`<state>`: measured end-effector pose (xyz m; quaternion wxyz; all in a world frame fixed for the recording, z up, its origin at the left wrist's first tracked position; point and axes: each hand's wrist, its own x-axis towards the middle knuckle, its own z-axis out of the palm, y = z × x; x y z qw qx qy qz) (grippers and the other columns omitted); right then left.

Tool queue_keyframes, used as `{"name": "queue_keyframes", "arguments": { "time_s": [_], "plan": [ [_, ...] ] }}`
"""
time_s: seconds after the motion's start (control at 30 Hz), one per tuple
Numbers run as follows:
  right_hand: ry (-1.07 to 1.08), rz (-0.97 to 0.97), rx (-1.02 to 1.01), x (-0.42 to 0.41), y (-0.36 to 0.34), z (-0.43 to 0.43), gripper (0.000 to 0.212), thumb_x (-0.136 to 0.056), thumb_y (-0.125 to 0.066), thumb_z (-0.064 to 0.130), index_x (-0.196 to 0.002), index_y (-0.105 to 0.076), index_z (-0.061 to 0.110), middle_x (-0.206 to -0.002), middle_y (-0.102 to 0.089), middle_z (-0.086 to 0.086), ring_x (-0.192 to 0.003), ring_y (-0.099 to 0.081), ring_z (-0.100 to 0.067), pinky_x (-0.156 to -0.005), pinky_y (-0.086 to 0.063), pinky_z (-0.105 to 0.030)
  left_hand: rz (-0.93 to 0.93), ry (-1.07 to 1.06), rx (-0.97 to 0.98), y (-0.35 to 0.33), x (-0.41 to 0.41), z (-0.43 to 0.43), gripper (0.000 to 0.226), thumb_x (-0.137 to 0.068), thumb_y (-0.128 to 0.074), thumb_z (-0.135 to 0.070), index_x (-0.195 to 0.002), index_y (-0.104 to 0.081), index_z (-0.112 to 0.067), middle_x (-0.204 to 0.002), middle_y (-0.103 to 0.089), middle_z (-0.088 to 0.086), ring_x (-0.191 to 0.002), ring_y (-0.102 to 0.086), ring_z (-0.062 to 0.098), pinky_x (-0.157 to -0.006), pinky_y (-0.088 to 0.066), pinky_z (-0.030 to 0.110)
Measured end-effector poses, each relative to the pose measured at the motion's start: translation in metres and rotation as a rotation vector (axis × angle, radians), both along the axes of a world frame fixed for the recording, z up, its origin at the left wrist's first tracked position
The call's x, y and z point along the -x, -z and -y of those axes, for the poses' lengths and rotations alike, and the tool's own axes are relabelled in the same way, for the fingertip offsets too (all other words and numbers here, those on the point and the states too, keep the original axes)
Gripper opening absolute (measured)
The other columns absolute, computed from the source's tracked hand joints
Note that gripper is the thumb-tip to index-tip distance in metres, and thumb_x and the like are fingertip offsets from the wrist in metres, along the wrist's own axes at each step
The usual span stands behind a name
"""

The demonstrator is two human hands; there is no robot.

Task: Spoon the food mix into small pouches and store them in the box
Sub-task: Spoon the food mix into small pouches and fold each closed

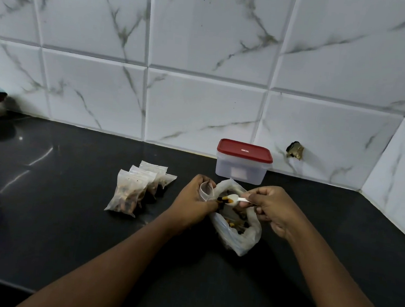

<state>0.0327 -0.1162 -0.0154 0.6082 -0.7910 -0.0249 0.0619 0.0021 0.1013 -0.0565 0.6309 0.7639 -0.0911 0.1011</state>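
White spoon (235,199), pinched by my right hand (272,208), should tip slowly into the pouch (205,190) my left hand (193,199) grips open (over the bag (238,237), catching spills).

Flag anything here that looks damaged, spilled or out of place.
One thing stands out: a jagged dark hole broken through the marble-look wall tile, just right of the red-lidded box. Something brownish sits in it; I cannot tell what. No obvious spill shows on the counter.
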Motion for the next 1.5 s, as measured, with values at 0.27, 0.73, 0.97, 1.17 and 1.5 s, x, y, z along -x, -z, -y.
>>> {"name": "queue_keyframes", "arguments": {
  "time_s": [0.27, 0.73, 0.97, 1.17, 1.5],
  "plan": [
    [-0.103, 0.109, -0.146, 0.007, -0.013, 0.004, 0.014, -0.100, -0.064, 0.007, -0.104, -0.077, 0.004, -0.095, -0.077, -0.020, -0.056, -0.045, -0.008, -0.046, -0.037, -0.017, 0.007, -0.005, -0.021, 0.004, -0.004, -0.002, 0.037, -0.082, -0.078, -0.009, -0.111, -0.060, -0.023, -0.105, -0.071, 0.002, -0.098, -0.070, 0.021, -0.085, -0.061, 0.039],
    [-0.288, 0.557, 0.258, 0.026, -0.006, -0.023, 0.023, -0.093, -0.075, 0.008, -0.105, -0.082, 0.027, -0.098, -0.077, 0.022, -0.092, -0.072, 0.002, -0.077, -0.055, -0.016, 0.030, -0.009, -0.005, 0.006, -0.006, 0.000, 0.041, -0.075, -0.081, -0.014, -0.107, -0.058, -0.024, -0.099, -0.067, 0.003, -0.084, -0.066, 0.013, -0.075, -0.059, 0.036],
    [-0.096, 0.592, 0.495, 0.016, -0.020, 0.004, 0.014, -0.095, -0.073, 0.019, -0.102, -0.079, 0.029, -0.097, -0.075, 0.015, -0.086, -0.068, 0.006, -0.070, -0.049, -0.012, 0.015, -0.017, -0.029, 0.005, -0.004, -0.002, 0.038, -0.080, -0.080, -0.010, -0.110, -0.060, -0.023, -0.105, -0.070, 0.001, -0.097, -0.071, 0.021, -0.085, -0.061, 0.041],
    [-0.167, 0.445, 0.987, 0.011, -0.013, 0.000, 0.018, -0.095, -0.068, 0.019, -0.107, -0.080, 0.022, -0.097, -0.074, 0.005, -0.078, -0.067, -0.005, -0.067, -0.052, -0.022, 0.009, -0.010, -0.036, 0.002, -0.002, -0.002, 0.039, -0.082, -0.079, -0.007, -0.112, -0.060, -0.021, -0.106, -0.070, 0.000, -0.092, -0.069, 0.013, -0.082, -0.060, 0.032],
    [-0.199, 0.473, 0.788, 0.013, -0.006, -0.005, 0.016, -0.090, -0.069, 0.016, -0.094, -0.081, 0.026, -0.088, -0.073, 0.011, -0.073, -0.068, -0.003, -0.063, -0.052, -0.019, 0.004, -0.025, -0.021, 0.005, -0.004, -0.002, 0.037, -0.082, -0.083, -0.014, -0.110, -0.061, -0.025, -0.106, -0.071, 0.000, -0.098, -0.071, 0.019, -0.085, -0.061, 0.037]
  ]
}}
